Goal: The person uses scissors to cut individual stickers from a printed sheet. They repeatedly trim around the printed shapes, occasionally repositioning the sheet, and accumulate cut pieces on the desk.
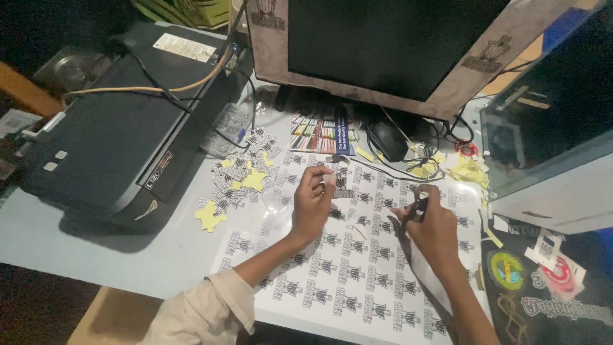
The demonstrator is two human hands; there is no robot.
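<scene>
Your left hand [311, 203] pinches a sticker [340, 186] over the sheet [357, 281]; your right hand [433, 225] grips scissors [419, 206]. On the pale desk [96, 246]: printer [108, 128] far left, monitor [389, 45] far.

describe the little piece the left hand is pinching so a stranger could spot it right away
Start at the big white sheet of printed dark emblems covering the desk below the monitor. Above its upper middle the left hand is raised; the small cut-out sticker sits at its fingertips. Unlike the loose cut pieces by the printer, it is lifted off the desk.
</scene>
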